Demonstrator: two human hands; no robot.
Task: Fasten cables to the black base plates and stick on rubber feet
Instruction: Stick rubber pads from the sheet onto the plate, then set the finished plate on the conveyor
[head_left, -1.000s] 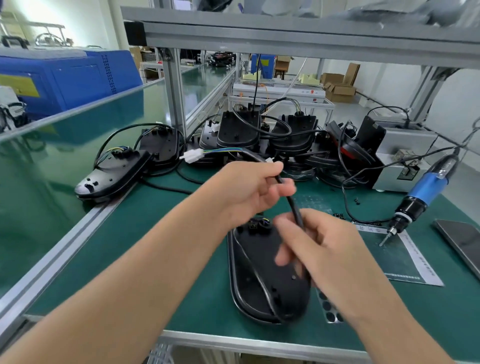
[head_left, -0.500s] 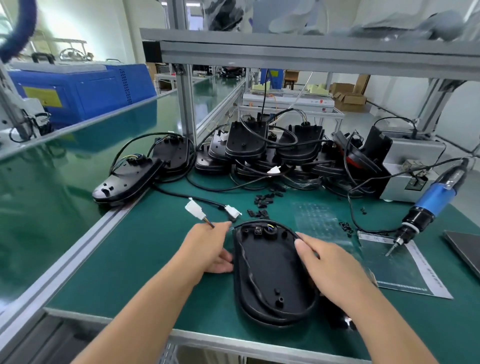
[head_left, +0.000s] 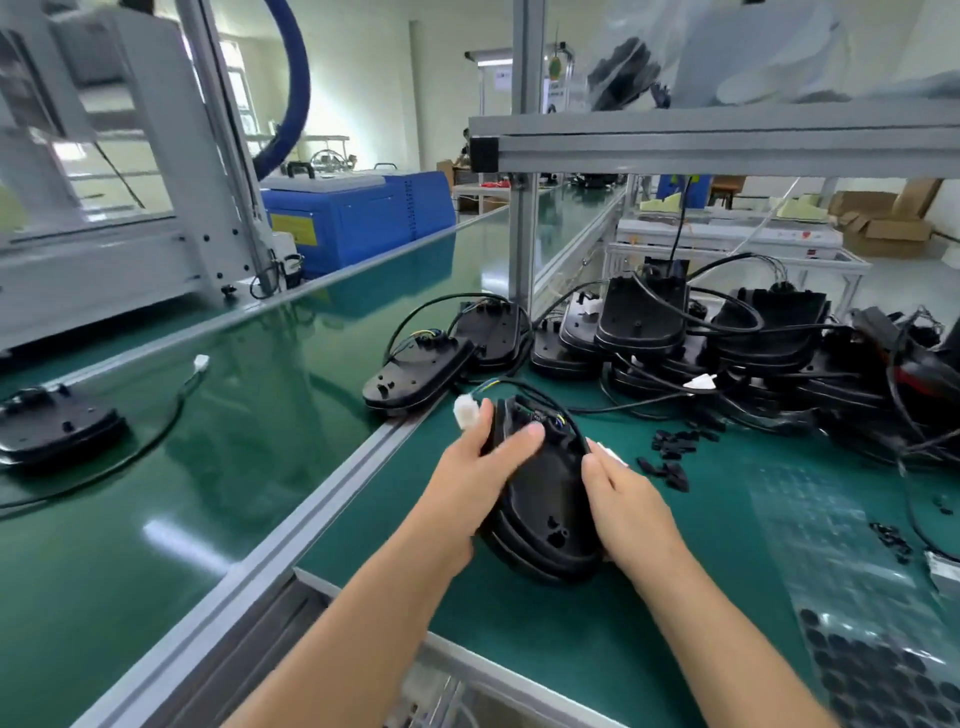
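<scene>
Black base plate (head_left: 545, 499) tilted, lifted off green bench mat (head_left: 571, 639), held between both hands. Cable (head_left: 569, 421) looped over its far end, white connector (head_left: 464, 411) sticking out just past left fingertips. Left hand (head_left: 480, 467) gripping left edge, thumb curled over upper face. Right hand (head_left: 631, 501) clasping right edge, fingers wrapped round rim. Behind: pile of base plates (head_left: 675, 332) with tangled cables. Right: loose black clips (head_left: 670, 457), sheet of rubber feet (head_left: 878, 670). Left: conveyor belt (head_left: 234, 415) carrying another plate (head_left: 54, 426).
</scene>
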